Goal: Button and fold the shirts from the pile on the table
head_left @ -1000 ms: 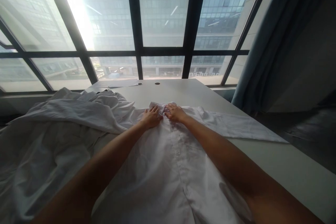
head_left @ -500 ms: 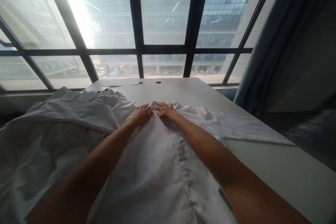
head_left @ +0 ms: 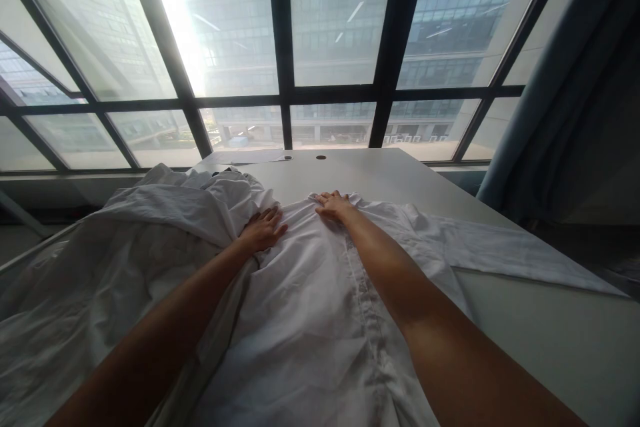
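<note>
A white long-sleeved garment is spread across the table, with a seamed strip running down its front. One sleeve stretches flat to the right. My left hand lies on the cloth with its fingers spread, between the garment and the bunched white cloth at the left. At the garment's far edge, my right hand rests palm down, fingers out over the fabric. Neither hand has anything visibly gripped. What lies under the palms is hidden.
Bunched white cloth is heaped at the left. The white table reaches to the large windows, with a flat white sheet and two round holes at its far end. A blue curtain hangs at the right.
My left hand has moved away from my right hand, left and nearer to me, sliding over the cloth. My right hand stays at the far edge. The view has turned slightly left.
</note>
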A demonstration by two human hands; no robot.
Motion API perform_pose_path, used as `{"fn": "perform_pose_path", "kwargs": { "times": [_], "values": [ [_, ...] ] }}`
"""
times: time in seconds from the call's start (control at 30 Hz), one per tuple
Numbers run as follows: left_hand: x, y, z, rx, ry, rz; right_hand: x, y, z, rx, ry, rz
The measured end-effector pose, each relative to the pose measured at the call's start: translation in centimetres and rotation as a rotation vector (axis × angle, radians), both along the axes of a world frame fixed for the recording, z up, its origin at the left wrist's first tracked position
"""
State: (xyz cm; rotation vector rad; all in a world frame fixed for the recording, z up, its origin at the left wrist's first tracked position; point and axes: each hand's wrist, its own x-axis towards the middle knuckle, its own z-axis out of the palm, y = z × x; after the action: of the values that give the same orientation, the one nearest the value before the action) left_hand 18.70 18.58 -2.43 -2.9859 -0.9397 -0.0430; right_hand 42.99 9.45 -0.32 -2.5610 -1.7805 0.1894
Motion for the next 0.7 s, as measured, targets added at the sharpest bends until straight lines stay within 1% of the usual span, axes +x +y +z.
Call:
{"fn": "perform_pose_path", "kwargs": {
  "times": [0.1, 0.2, 0.3, 0.37, 0.4, 0.47, 0.53, 0.63, 0.7],
  "values": [
    [-0.9, 0.3, 0.0, 0.064, -0.002, 0.035, -0.3, -0.7, -0.9, 0.027, -0.028, 0.025],
    [-1.2, 0.5, 0.3, 0.039, 0.025, 0.071, 0.3, -1.9, -1.1, 0.087, 0.063, 0.041],
    [-1.1, 0.5, 1.4, -0.027, 0.109, 0.087, 2.1, -3.8, -0.6, 0.287, 0.106, 0.041],
    [-0.2, 0.1, 2.3, -0.016, 0.129, 0.076, 3.8, -5.4, -0.3, 0.401, 0.069, -0.023],
    [0.6, -0.3, 2.8, 0.009, 0.108, 0.061, 4.6, -6.2, -0.3, 0.414, 0.049, -0.063],
    [3.0, -1.6, 3.3, 0.05, 0.016, 0.015, 5.6, -7.7, -0.5, 0.374, 0.028, -0.118],
    [6.0, -3.3, 3.3, 0.03, -0.078, -0.042, 6.0, -8.9, -1.1, 0.319, 0.014, -0.114],
    [10.4, -5.3, 2.3, -0.063, -0.122, -0.088, 5.8, -9.5, -2.3, 0.277, -0.016, -0.078],
    [12.2, -5.7, 1.4, -0.103, -0.096, -0.082, 5.4, -9.4, -2.8, 0.247, -0.017, -0.083]
  ]
}}
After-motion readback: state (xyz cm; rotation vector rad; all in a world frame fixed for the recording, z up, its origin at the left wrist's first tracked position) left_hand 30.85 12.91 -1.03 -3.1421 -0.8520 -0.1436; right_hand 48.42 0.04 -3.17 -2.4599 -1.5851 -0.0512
